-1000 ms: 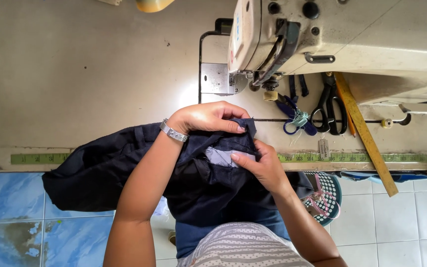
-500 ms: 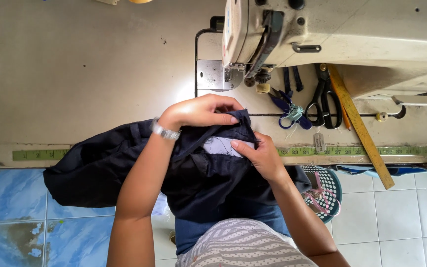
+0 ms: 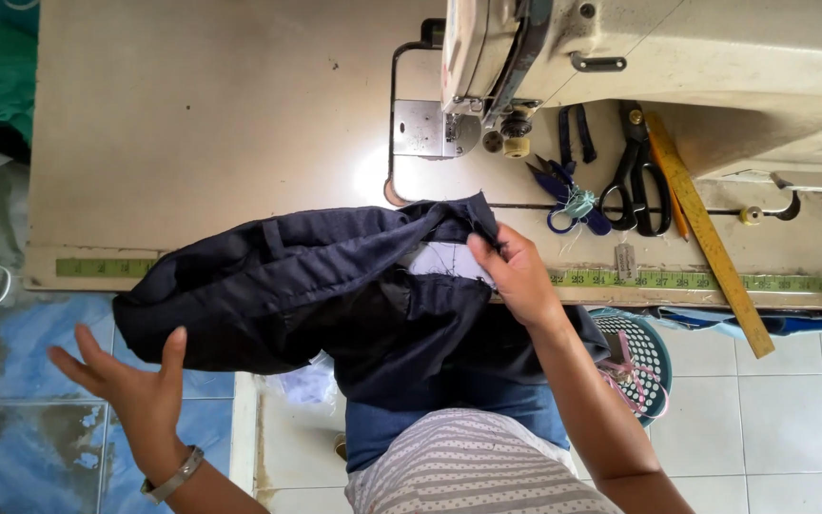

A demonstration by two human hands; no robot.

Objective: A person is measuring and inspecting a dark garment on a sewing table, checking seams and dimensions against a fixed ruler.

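My right hand [image 3: 516, 271] is pinching the navy garment [image 3: 335, 295] at the table [image 3: 192, 124] edge; left hand [image 3: 140, 385] is spread open, empty, beside it. I'd keep the pinch firm and support the bulk.

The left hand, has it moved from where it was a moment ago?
Yes. The left hand has left the dark cloth near the sewing machine and dropped below the table edge, open over the floor.

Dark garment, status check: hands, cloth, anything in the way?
Right hand pinching dark garment edge. Left hand open beside it. Scissors clear.
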